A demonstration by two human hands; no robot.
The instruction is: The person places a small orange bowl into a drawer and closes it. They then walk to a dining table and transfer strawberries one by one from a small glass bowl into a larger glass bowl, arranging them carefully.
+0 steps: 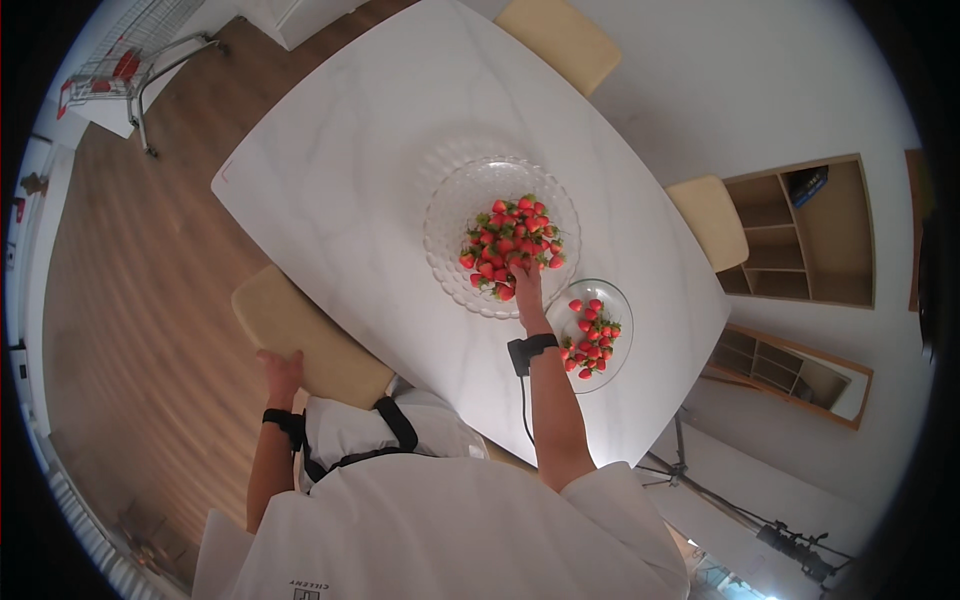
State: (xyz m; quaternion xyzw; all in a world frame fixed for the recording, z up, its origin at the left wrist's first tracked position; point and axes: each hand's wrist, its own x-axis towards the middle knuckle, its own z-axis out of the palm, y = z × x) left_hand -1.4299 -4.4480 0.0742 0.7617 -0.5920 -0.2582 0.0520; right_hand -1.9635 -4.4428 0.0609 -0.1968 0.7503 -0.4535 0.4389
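Observation:
A large clear glass bowl with a scalloped rim [450,195] stands on the white marbled table [375,130]. Red strawberries [506,232] with green leaves are heaped in it. My right hand [528,290] reaches over the bowl's near edge, its fingers closed around a strawberry at the near side of the heap; the fingertips are partly hidden. Close by on the right is a smaller clear glass dish [622,345] holding several more strawberries [592,335]. Away from the fruit, my left hand [281,374] is beside the beige chair's edge, thumb and fingers apart, nothing in it.
The beige chair [310,335] stands at the table's near left side. Two more chair seats [563,42] show along the far and right edges. A wooden shelf [840,230] lies to the right, a wire shopping cart [110,75] at far left. A cable [524,410] hangs from my right wrist.

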